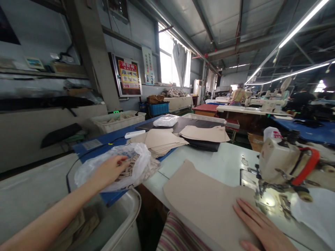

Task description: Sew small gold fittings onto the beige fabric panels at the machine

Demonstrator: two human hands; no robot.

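My left hand (111, 171) reaches into a thin white plastic bag (142, 158) filled with small beige strips (129, 170). Its fingers curl down among the strips, and what they pinch is hidden. Flat on a large curved beige panel (199, 195) lies my right hand (261, 223), fingers stretched out. The panel rests on the pale sewing table (225, 157), its right edge close to the sewing machine's (277, 160) needle area.
Stacked beige panels (163, 139) and another stack (205, 133) on black material lie beyond the bag. A clear plastic packet (165, 121) sits farther back. Below my left arm stands a whitish bin (131, 209) with beige pieces inside. A red handle (306, 165) juts from the machine.
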